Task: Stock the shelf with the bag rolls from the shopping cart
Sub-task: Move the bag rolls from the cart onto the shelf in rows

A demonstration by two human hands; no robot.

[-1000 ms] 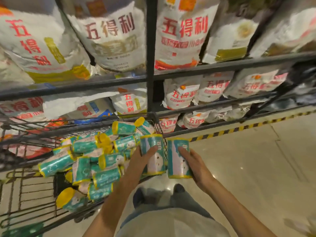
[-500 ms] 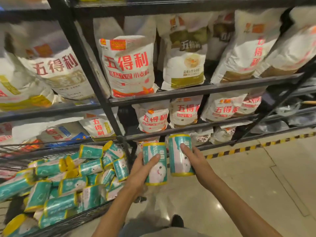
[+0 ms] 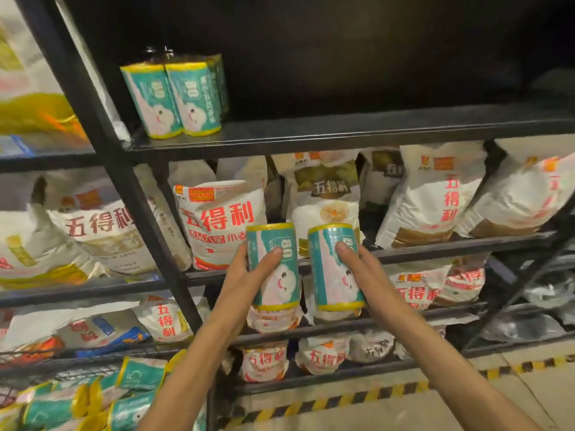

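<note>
item: left hand, fingers curled round a teal bag roll with yellow end bands; roll held upright in the air in front of the flour shelves, thumb across its printed face.

item: right hand, fingers wrapped round a second bag roll of the same print; upright, just beside the first roll, the two not touching.

item: upper shelf, black metal, dark behind. standing on its left end, near the upright post: a small group of stocked bag rolls, upright and pressed against each other, two clear in front, at least one more behind. both held rolls are well below this shelf board.

item: flour sacks, white with red characters, leaning on the shelves beneath the upper shelf, several tiers of them, large ones above and smaller ones lower down.

item: shopping cart, wire rim at lower left, only partly in view. inside it: loose bag rolls, teal and yellow, lying on their sides in a heap.

item: floor, pale tiles, with a yellow-and-black hazard stripe running along the foot of the shelving.
</note>
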